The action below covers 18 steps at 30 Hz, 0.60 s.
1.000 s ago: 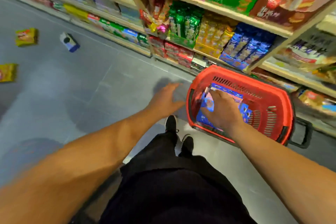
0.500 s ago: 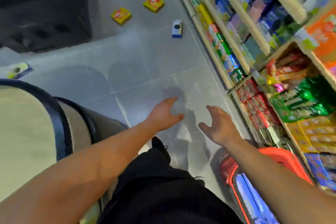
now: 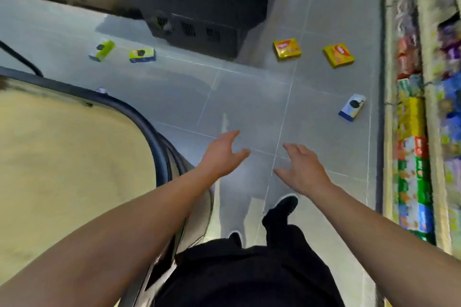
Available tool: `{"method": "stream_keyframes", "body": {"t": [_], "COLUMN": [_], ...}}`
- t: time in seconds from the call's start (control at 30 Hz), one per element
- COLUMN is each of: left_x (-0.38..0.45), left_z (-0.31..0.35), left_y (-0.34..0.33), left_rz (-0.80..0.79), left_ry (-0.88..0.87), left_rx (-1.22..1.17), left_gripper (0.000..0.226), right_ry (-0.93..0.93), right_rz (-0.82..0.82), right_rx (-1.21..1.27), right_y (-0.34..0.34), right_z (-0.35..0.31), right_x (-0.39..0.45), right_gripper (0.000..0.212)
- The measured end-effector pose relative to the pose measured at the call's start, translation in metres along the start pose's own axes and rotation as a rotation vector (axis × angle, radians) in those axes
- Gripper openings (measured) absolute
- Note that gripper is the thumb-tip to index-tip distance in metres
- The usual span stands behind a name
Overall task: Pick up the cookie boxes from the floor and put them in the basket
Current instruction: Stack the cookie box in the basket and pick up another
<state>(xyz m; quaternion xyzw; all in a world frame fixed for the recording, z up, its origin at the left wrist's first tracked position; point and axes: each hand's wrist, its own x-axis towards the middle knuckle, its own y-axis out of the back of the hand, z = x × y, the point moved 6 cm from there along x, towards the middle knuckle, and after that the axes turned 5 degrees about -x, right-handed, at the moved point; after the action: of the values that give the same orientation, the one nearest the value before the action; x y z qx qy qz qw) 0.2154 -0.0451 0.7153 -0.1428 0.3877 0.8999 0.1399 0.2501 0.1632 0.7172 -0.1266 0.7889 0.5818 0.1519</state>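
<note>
Several cookie boxes lie on the grey floor ahead. A blue and white box [image 3: 352, 107] rests near the right shelf. Two yellow boxes [image 3: 287, 48] [image 3: 338, 55] lie farther off, and two green and blue boxes [image 3: 101, 50] [image 3: 142, 54] lie to the far left. My left hand [image 3: 222, 153] and my right hand [image 3: 300, 170] are held out in front of me, fingers relaxed, holding nothing. Both hands hover above bare floor, well short of every box. The basket is out of view.
A stocked shelf [image 3: 414, 132] runs along the right side. A beige counter with a dark rim [image 3: 149, 127] fills the left. A dark cabinet [image 3: 207, 15] stands at the far middle. My legs and black shoes [image 3: 280, 209] are below.
My right hand has left the red basket, and both hands now hold nothing. The view has swung left along the aisle, so the basket is gone from sight and more boxes show.
</note>
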Motion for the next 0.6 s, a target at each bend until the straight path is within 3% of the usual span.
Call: {"method": "stream_keyframes", "body": {"t": [0.33, 0.6], "left_x": [0.131, 0.179], "left_z": [-0.027, -0.07], "left_y": [0.1, 0.18], "left_rz": [0.294, 0.545], "left_ry": [0.323, 0.566], "left_rx": [-0.153, -0.354], "left_gripper": [0.068, 0.071], "right_ry": [0.365, 0.659], "right_rz": [-0.133, -0.207], "right_rx": [-0.174, -0.293], "right_y": [0.069, 0.11], "right_z": [-0.057, -0.195], "right_x": [0.223, 0.372], "right_gripper": [0.073, 0.076]}}
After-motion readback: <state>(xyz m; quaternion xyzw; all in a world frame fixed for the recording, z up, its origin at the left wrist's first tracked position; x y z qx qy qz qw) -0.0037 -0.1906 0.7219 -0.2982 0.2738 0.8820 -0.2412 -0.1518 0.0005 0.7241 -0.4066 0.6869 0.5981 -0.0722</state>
